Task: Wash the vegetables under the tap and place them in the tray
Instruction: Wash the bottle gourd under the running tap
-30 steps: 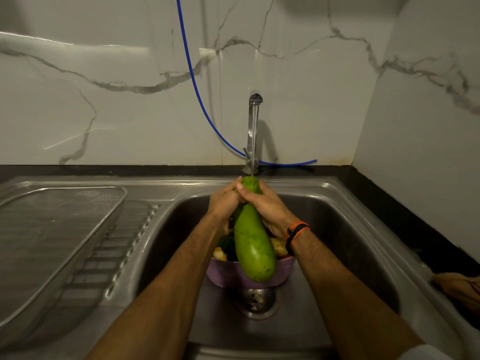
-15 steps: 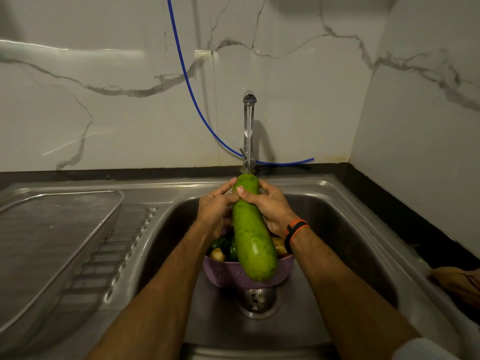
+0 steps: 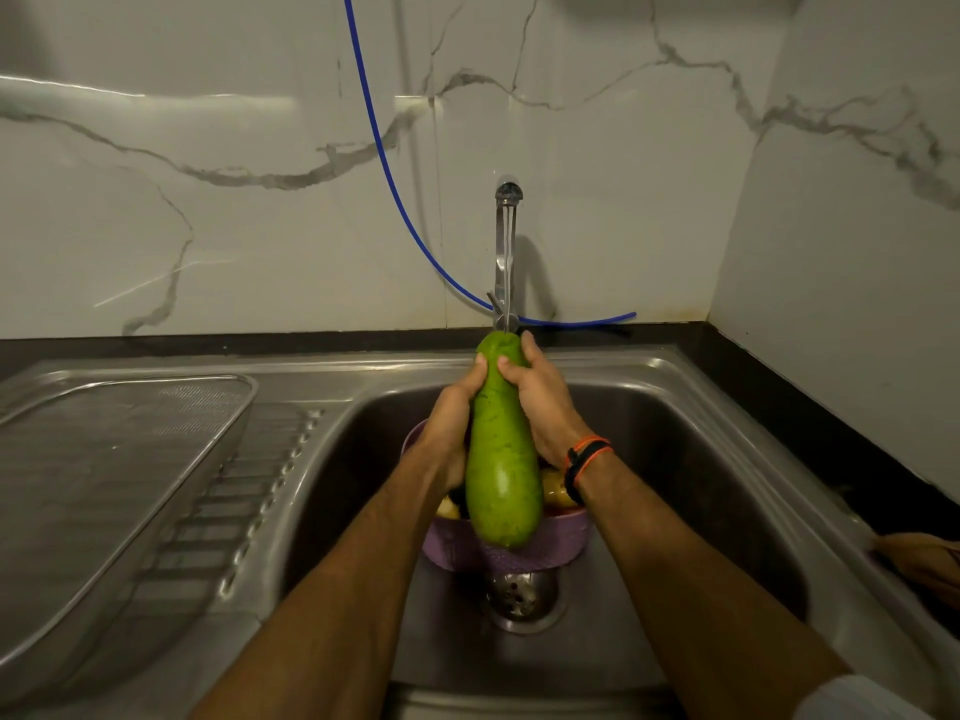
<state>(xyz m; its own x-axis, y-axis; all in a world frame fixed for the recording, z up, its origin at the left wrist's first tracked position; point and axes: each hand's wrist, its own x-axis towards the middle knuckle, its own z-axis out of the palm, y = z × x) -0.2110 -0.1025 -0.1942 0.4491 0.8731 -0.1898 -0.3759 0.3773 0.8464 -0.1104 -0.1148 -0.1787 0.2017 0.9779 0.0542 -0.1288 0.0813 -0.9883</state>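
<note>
Left hand (image 3: 449,426) and right hand (image 3: 540,402) both gripping long green bottle gourd (image 3: 501,459) under steel tap (image 3: 505,257), above purple basket (image 3: 506,556).

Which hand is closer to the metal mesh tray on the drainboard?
Left. The left hand grips the green gourd on the side facing the mesh tray; the right hand holds the gourd's far side, away from the tray.

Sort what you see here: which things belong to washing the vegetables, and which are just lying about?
In use: gourd, left hand, right hand, tap, sink, purple basket, tray.
Lying about: blue hose, brown object at right.
</note>
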